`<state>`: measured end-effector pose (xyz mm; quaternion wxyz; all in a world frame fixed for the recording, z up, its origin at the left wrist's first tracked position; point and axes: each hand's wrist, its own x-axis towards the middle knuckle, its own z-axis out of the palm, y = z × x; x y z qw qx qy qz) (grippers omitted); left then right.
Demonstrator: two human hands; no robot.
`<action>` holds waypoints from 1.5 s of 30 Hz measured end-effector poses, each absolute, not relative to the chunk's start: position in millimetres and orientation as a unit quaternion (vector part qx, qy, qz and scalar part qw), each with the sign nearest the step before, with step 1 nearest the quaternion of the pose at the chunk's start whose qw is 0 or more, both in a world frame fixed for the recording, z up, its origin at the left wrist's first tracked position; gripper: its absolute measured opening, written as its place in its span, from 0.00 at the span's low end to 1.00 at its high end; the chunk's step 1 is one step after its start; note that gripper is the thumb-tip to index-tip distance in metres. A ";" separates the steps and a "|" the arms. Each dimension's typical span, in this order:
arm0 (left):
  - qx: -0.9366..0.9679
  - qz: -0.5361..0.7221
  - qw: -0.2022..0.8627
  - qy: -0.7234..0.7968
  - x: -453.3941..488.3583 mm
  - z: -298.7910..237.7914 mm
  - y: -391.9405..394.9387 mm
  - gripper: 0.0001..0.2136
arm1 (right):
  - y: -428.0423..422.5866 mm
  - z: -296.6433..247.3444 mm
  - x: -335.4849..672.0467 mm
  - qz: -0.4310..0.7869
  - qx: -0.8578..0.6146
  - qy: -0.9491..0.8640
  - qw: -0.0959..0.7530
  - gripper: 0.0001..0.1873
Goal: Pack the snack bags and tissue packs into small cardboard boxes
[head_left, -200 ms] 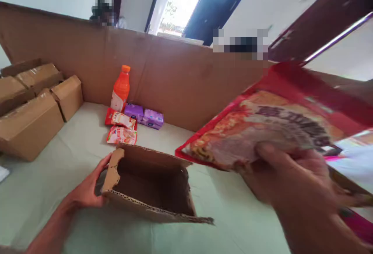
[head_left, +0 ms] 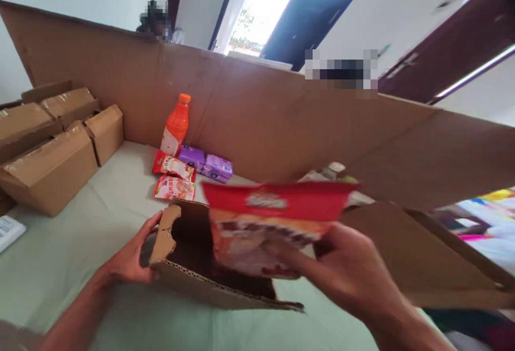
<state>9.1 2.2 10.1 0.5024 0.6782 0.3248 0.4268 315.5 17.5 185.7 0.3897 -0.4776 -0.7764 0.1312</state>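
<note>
A small open cardboard box (head_left: 189, 281) with a torn flap lies on the pale green tabletop in front of me. My left hand (head_left: 132, 257) grips its left side, fingers curled on the torn flap. My right hand (head_left: 341, 270) is closed on a red snack packet (head_left: 261, 222), which it holds upright over the box's opening, the lower end of the packet inside the box mouth.
Against a tall cardboard wall (head_left: 261, 120) stand an orange bottle (head_left: 176, 124), two purple packs (head_left: 205, 163) and two small red packets (head_left: 174, 176). Several closed cardboard boxes (head_left: 52, 141) are stacked at the left. A larger cardboard piece (head_left: 422, 254) lies at the right.
My right hand has swung the red packet down and left from mid-air at the right to the box opening. The left hand stays on the box.
</note>
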 end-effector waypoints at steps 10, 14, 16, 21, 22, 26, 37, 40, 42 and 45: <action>0.686 0.430 0.469 0.353 6.5 7.0 0.0 0.54 | 28.0 171.4 287.0 0.028 -0.390 -0.916 -0.089 0.08; 0.690 0.427 0.470 0.347 6.9 4.5 -0.7 0.53 | 36.9 167.0 262.7 0.076 -0.371 -0.909 -0.175 0.10; 0.691 0.422 0.474 0.345 6.6 4.8 -0.4 0.53 | 40.7 160.8 250.9 0.074 -0.363 -0.909 -0.190 0.11; 0.704 0.413 0.459 0.352 5.6 10.5 0.9 0.52 | 43.7 143.6 232.4 0.117 -0.302 -0.919 -0.226 0.13; 0.705 0.412 0.456 0.353 5.5 11.2 1.1 0.52 | 43.8 142.5 230.8 0.131 -0.304 -0.917 -0.221 0.12; 0.711 0.402 0.454 0.355 4.3 9.3 1.7 0.51 | 45.2 149.5 230.7 0.171 -0.333 -0.902 -0.214 0.12; 0.686 0.396 0.489 0.365 2.4 11.3 3.3 0.54 | -4.7 185.4 354.7 0.082 -0.498 -0.839 0.202 0.16; 0.696 0.397 0.470 0.370 1.3 11.4 3.7 0.54 | -29.7 160.5 376.2 0.083 -0.494 -0.839 0.210 0.23; 0.705 0.395 0.452 0.377 0.5 12.0 3.9 0.53 | -39.9 141.6 377.4 0.097 -0.473 -0.853 0.200 0.28; 0.714 0.396 0.425 0.391 0.6 16.2 0.8 0.52 | -44.4 119.8 368.3 0.103 -0.453 -0.863 0.198 0.30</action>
